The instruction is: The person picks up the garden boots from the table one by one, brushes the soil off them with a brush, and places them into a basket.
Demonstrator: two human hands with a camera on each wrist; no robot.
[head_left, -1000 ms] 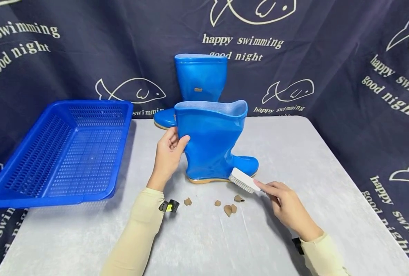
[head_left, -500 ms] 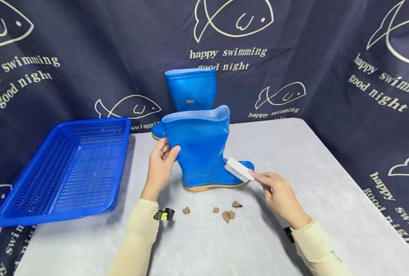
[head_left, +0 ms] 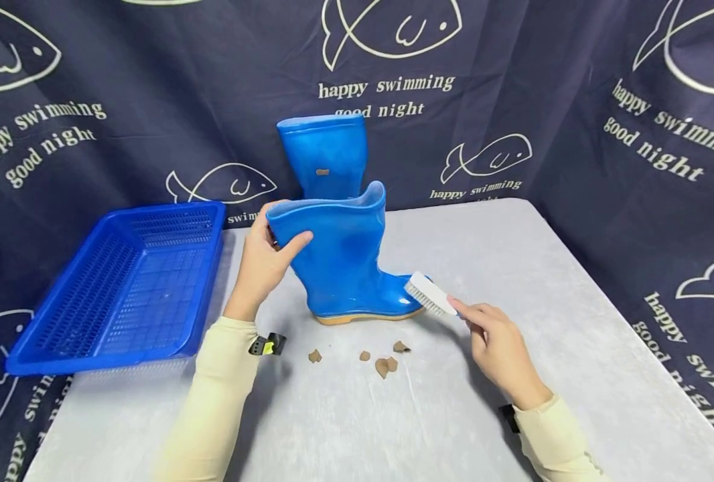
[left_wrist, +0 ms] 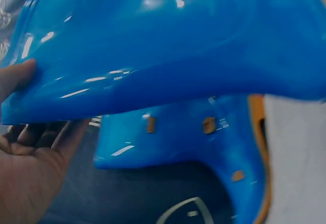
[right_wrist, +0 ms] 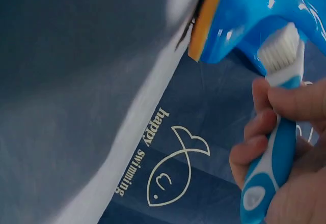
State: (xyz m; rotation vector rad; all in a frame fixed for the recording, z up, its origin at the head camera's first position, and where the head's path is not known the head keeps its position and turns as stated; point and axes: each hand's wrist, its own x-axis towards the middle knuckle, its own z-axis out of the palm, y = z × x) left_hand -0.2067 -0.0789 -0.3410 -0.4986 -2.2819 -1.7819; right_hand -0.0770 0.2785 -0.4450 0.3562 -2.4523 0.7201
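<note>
A blue rubber boot (head_left: 341, 261) with a tan sole stands near the middle of the table, its shaft leaning left and its toe pointing right. My left hand (head_left: 260, 261) grips the shaft just below the rim, thumb on the near side and fingers behind. In my right hand (head_left: 502, 351) is a scrub brush (right_wrist: 277, 117) with a white and blue handle, its bristles by the boot's toe; whether they touch cannot be told. Behind stands a second blue boot (head_left: 327, 154), partly hidden, with brown patches on it, several of which show in the left wrist view.
Several brown flakes (head_left: 382, 367) lie on the grey table (head_left: 453, 415) in front of the boot. A blue plastic basket (head_left: 179, 345) stands at the left. Dark fish-printed cloth (head_left: 212, 100) hangs behind and along the sides.
My left hand has slid up the shaft toward the rim, and the shaft leans farther left. The brush has moved from the lower front of the boot to its toe. The head view has shifted.
</note>
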